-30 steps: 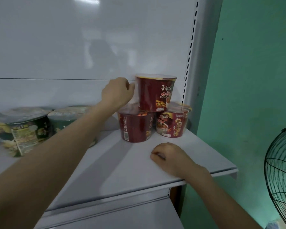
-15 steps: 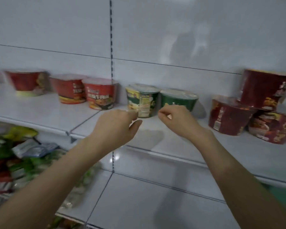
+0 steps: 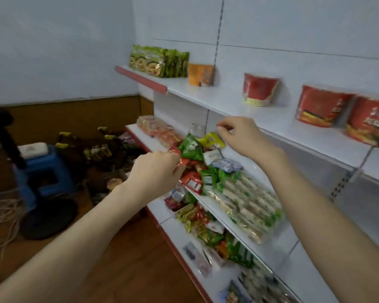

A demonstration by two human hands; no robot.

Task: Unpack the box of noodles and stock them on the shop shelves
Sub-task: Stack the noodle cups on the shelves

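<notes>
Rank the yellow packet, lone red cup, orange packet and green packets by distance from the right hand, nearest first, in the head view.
1. Yellow packet, just left of the right hand.
2. Red cup, above it on the top shelf.
3. Orange packet, farther left along that shelf.
4. Green packets, at its far left end.

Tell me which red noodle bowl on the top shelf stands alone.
The leftmost red bowl, with a pale base band; the other two sit side by side rightward.
</notes>
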